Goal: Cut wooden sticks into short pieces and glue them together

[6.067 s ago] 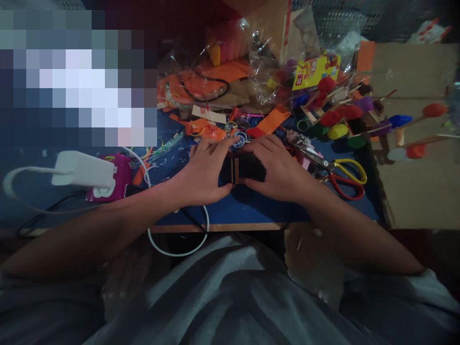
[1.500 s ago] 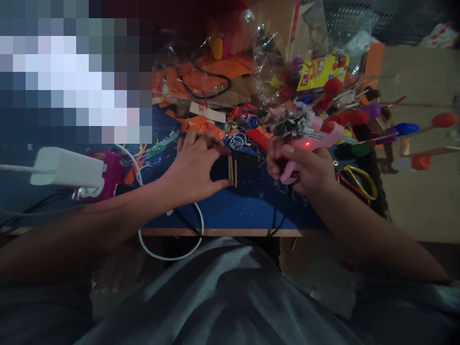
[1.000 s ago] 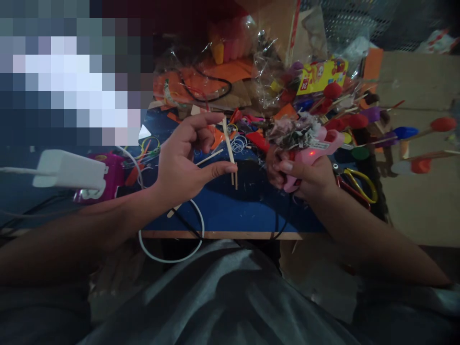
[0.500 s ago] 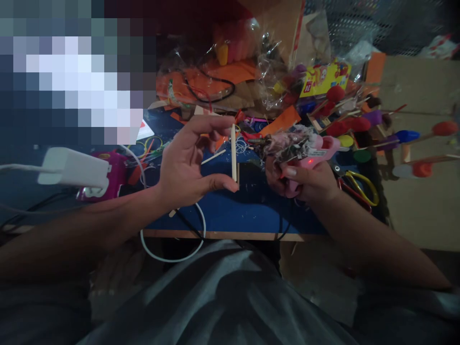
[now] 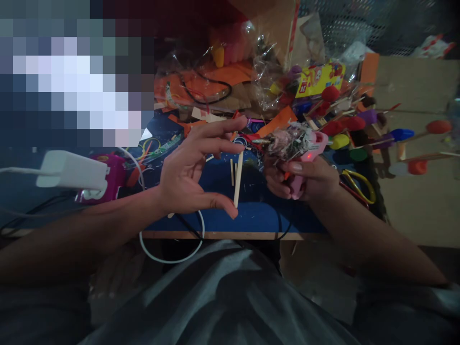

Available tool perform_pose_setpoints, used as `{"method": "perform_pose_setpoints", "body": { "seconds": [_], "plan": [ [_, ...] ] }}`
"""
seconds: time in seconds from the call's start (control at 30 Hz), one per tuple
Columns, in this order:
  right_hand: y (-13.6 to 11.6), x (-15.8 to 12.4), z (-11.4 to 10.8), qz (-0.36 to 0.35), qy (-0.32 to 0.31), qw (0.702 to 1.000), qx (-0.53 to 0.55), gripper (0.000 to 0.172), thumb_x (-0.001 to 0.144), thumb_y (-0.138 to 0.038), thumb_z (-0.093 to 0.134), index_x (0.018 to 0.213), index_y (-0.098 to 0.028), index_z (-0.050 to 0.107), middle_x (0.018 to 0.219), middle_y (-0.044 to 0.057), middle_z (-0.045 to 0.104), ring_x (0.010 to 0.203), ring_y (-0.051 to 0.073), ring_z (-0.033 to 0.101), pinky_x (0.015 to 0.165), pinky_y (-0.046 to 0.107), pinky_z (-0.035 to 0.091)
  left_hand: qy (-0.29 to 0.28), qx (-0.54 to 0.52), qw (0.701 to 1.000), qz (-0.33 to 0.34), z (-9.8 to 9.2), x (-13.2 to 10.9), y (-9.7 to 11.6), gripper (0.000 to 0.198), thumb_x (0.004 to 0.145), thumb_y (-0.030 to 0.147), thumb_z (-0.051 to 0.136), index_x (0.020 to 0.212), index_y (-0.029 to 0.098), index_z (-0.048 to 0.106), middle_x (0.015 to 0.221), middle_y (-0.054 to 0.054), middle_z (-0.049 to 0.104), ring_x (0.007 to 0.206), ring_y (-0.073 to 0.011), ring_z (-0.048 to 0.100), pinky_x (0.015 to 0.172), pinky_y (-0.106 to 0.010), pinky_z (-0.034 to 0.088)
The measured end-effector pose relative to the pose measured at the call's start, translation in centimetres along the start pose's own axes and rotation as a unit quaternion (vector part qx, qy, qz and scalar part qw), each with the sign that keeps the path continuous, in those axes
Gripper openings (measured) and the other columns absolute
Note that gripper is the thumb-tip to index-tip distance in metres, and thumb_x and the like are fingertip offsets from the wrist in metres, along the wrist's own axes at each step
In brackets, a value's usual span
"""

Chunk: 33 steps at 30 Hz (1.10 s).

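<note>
My left hand (image 5: 190, 175) holds a thin wooden stick (image 5: 237, 179) upright, pinched end to end between thumb and a fingertip above the blue board (image 5: 251, 211). Its other fingers are spread. My right hand (image 5: 305, 179) grips a pink hot glue gun (image 5: 305, 153) with a red light lit; its nozzle points left toward the top of the stick. The gun's barrel is crusted with paper scraps and glue. Two more short sticks (image 5: 233, 171) lie on the board just behind the held one.
Scissors with yellow and red handles (image 5: 354, 184) lie to the right of my hand. Orange paper scraps, rubber bands, plastic bags and a yellow box (image 5: 319, 79) crowd the back. Sticks with coloured clay tips (image 5: 359, 124) lie at right. A white charger (image 5: 72, 170) and cable sit at left.
My left hand lifted one stick off the board and turned it upright, then lowered it toward me. The glue gun in my right hand moved left toward the stick.
</note>
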State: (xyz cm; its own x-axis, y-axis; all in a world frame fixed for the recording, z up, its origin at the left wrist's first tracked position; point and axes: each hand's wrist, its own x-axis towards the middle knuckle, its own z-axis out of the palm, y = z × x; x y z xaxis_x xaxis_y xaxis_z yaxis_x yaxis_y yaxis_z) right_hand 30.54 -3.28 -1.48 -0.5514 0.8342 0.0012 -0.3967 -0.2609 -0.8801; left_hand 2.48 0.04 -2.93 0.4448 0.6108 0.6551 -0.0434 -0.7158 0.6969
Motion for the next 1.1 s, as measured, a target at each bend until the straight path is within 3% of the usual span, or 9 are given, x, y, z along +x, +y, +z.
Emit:
{"method": "perform_pose_setpoints", "body": {
  "seconds": [0.17, 0.47, 0.57, 0.73, 0.83, 0.93, 1.1],
  "plan": [
    [0.1, -0.1, 0.0, 0.016, -0.002, 1.000, -0.004, 0.033, 0.090, -0.042, 0.087, 0.082, -0.021, 0.064, 0.073, -0.002, 0.056, 0.045, 0.011, 0.051, 0.038, 0.025, 0.039, -0.015, 0.086, 0.995, -0.044, -0.2, -0.1, -0.3, 0.092, 0.059, 0.093, 0.099, 0.130, 0.038, 0.080, 0.140, -0.012, 0.081, 0.143, -0.0426, 0.071, 0.119, -0.069, 0.059],
    [0.0, 0.2, 0.7, -0.008, 0.042, 0.999, -0.006, 0.037, 0.086, -0.046, 0.090, 0.077, -0.021, 0.065, 0.069, -0.003, 0.057, 0.040, 0.010, 0.046, 0.036, 0.026, 0.034, 0.007, 0.102, 0.993, -0.056, 0.0, -0.1, -0.4, 0.094, 0.060, 0.103, 0.090, 0.126, 0.036, 0.080, 0.126, -0.011, 0.082, 0.130, -0.0396, 0.074, 0.111, -0.066, 0.060],
    [-0.3, 0.3, 1.1, -0.037, 0.100, 0.994, 0.002, 0.034, 0.083, -0.044, 0.090, 0.075, -0.022, 0.067, 0.069, -0.003, 0.054, 0.041, 0.009, 0.043, 0.036, 0.026, 0.031, 0.023, 0.100, 0.994, -0.045, 0.0, 0.0, -0.5, 0.094, 0.064, 0.103, 0.087, 0.130, 0.037, 0.079, 0.130, -0.011, 0.081, 0.128, -0.0379, 0.073, 0.112, -0.066, 0.060],
    [-0.7, 0.5, 1.2, -0.063, 0.169, 0.984, 0.005, 0.037, 0.078, -0.044, 0.094, 0.077, -0.024, 0.063, 0.077, -0.004, 0.049, 0.050, 0.009, 0.040, 0.041, 0.025, 0.034, 0.069, 0.172, 0.972, -0.142, -0.4, 0.4, -0.7, 0.077, 0.084, 0.092, 0.085, 0.136, 0.035, 0.076, 0.152, -0.009, 0.076, 0.153, -0.0373, 0.062, 0.127, -0.072, 0.050],
    [-0.6, 0.6, 1.0, -0.065, 0.183, 0.981, -0.006, 0.040, 0.076, -0.047, 0.095, 0.077, -0.025, 0.062, 0.077, -0.004, 0.049, 0.051, 0.009, 0.037, 0.041, 0.026, 0.035, 0.073, 0.226, 0.956, -0.174, -0.7, 0.4, -1.0, 0.070, 0.087, 0.087, 0.086, 0.136, 0.037, 0.077, 0.160, -0.008, 0.071, 0.166, -0.0395, 0.050, 0.130, -0.079, 0.046],
    [-0.5, 0.6, 0.6, -0.053, 0.174, 0.983, -0.023, 0.045, 0.076, -0.054, 0.096, 0.077, -0.026, 0.060, 0.076, -0.004, 0.049, 0.051, 0.010, 0.036, 0.041, 0.026, 0.036, 0.065, 0.244, 0.951, -0.178, -0.8, 0.3, -1.1, 0.071, 0.087, 0.086, 0.086, 0.139, 0.038, 0.076, 0.165, -0.009, 0.068, 0.172, -0.0407, 0.043, 0.126, -0.078, 0.050],
    [-0.2, 0.5, 0.3, -0.063, 0.183, 0.980, -0.035, 0.045, 0.075, -0.052, 0.098, 0.079, -0.025, 0.062, 0.078, -0.004, 0.054, 0.051, 0.010, 0.044, 0.042, 0.027, 0.037, 0.064, 0.183, 0.973, -0.128, -0.3, 0.2, -1.2, 0.071, 0.090, 0.084, 0.085, 0.142, 0.036, 0.074, 0.164, -0.011, 0.065, 0.161, -0.0383, 0.056, 0.125, -0.069, 0.052]
  ]
}}
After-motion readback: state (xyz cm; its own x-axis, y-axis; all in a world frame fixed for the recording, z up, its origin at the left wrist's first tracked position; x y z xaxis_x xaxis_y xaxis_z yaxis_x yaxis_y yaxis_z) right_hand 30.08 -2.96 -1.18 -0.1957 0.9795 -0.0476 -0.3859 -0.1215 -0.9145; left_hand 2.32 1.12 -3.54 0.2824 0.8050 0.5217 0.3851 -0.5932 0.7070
